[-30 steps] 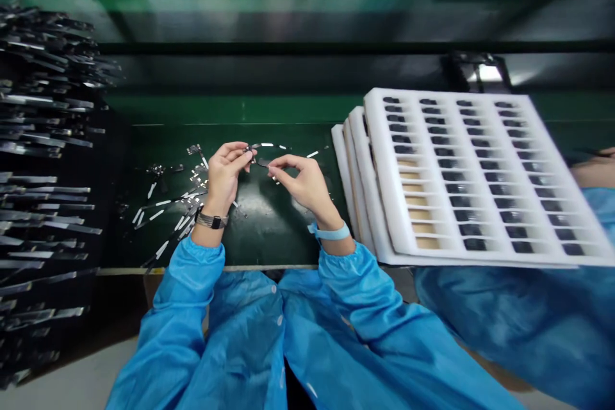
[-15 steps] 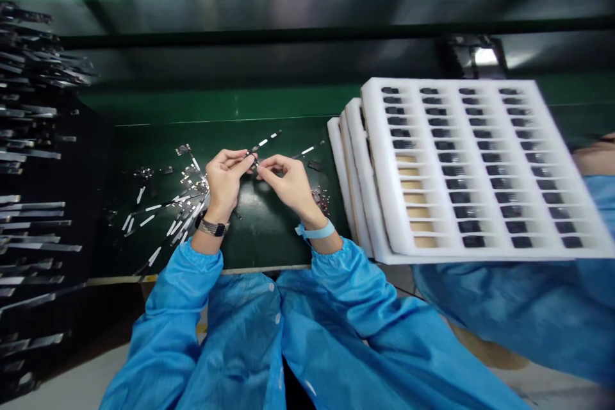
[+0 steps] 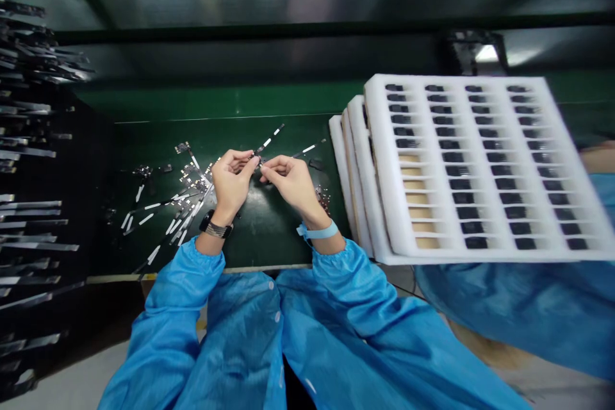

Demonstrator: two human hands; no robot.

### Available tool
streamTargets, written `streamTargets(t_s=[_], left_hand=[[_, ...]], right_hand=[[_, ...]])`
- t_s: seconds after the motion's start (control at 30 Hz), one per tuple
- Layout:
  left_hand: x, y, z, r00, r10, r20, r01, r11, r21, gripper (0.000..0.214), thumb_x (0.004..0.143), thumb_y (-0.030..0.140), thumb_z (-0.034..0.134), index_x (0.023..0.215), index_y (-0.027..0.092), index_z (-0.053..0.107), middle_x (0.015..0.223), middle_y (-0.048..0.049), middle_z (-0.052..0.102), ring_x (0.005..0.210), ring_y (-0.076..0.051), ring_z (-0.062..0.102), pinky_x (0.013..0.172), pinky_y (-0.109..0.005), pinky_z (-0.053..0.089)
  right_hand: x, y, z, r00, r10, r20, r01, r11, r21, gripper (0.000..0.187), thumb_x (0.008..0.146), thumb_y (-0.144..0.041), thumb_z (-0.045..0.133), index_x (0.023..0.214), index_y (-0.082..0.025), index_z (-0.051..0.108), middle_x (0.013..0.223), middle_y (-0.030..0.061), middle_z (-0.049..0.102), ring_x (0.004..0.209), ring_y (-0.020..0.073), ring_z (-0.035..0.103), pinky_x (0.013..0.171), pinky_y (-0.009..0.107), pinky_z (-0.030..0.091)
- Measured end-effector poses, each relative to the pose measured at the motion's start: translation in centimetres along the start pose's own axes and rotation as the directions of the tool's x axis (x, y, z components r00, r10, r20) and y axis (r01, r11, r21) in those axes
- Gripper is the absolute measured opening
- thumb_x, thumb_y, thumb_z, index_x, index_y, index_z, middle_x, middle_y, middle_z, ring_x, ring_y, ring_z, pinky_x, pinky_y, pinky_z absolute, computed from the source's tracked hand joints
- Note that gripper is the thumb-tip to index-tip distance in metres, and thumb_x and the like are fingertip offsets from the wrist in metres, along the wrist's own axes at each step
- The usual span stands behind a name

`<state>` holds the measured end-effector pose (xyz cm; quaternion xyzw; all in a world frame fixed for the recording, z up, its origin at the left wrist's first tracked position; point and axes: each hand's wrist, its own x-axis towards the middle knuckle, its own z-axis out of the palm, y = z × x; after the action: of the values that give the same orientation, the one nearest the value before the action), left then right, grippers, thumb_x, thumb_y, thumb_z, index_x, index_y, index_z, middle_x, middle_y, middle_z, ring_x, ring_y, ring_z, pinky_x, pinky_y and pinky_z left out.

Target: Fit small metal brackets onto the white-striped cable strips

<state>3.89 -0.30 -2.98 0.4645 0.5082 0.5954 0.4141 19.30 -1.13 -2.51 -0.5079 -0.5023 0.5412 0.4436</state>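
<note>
My left hand (image 3: 231, 180) pinches a thin flex cable (image 3: 271, 139), a dark strip with white patches that points up and to the right. Close beside it, my right hand (image 3: 287, 179) has its thumb and fingertips pressed together at the cable's lower end; what lies between those tips is too small to make out. Left of my hands, a loose pile of similar flex cables (image 3: 188, 195) fans out over the green bench top (image 3: 269, 230). Another single cable (image 3: 310, 148) lies just beyond my right hand, and small parts (image 3: 323, 197) lie by my right wrist.
A stack of white foam trays (image 3: 418, 160) stands at the right, its slots largely filled with black parts. A dark rack (image 3: 43, 211) with many strips sticking out stands at the left. A co-worker's blue sleeve (image 3: 598, 198) shows at the right edge.
Both hands have shifted slightly to the right, still together around the flex cable. The view has moved a little; the pile and trays look otherwise the same.
</note>
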Motion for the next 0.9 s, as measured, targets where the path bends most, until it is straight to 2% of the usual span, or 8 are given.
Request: streamTargets(t_s=[0.23,0.47,0.63,0.9], left_hand=[[-0.28,0.4,0.17,1.0,0.005,-0.014,-0.004,0.999,0.05,0.017,0.081,0.027,0.089,0.092,0.02,0.079,0.089,-0.0046,0.082,0.08,-0.017,0.078,0.075,-0.029,0.063],[-0.04,0.54,0.0,0.998,-0.051,-0.033,0.05,0.998,-0.038,0.019,0.076,0.026,0.09,0.089,0.018,0.08,0.08,-0.0035,0.08,0.069,-0.015,0.075,0.067,-0.027,0.06],[-0.07,0.47,0.02,0.996,-0.082,-0.042,0.081,0.996,-0.036,0.019,0.076,0.027,0.09,0.089,0.018,0.08,0.08,-0.0043,0.08,0.069,-0.015,0.074,0.066,-0.026,0.059],[0.0,0.34,0.01,0.996,-0.093,0.002,0.093,0.994,-0.058,0.02,0.075,0.027,0.092,0.087,0.018,0.079,0.077,-0.0037,0.079,0.064,-0.014,0.071,0.062,-0.025,0.057]], right_hand=[[0.03,0.1,-0.09,0.999,0.045,0.023,-0.046,0.998,0.053,0.034,0.082,-0.051,0.086,0.085,-0.02,0.072,0.075,0.0059,0.078,0.071,0.0213,0.075,0.072,0.034,0.06],[-0.06,0.0,0.13,1.0,-0.01,0.009,0.009,0.998,0.063,0.032,0.084,-0.05,0.084,0.086,-0.02,0.072,0.077,0.0056,0.078,0.071,0.0202,0.075,0.073,0.034,0.06],[-0.02,-0.08,0.03,0.999,0.01,0.039,-0.012,0.999,0.045,0.035,0.084,-0.053,0.085,0.085,-0.021,0.072,0.075,0.0053,0.078,0.071,0.0208,0.074,0.072,0.034,0.059],[-0.01,-0.12,-0.43,0.997,0.053,0.061,-0.057,0.996,0.063,0.033,0.083,-0.049,0.087,0.083,-0.019,0.073,0.074,0.006,0.078,0.071,0.0202,0.074,0.071,0.033,0.059]])
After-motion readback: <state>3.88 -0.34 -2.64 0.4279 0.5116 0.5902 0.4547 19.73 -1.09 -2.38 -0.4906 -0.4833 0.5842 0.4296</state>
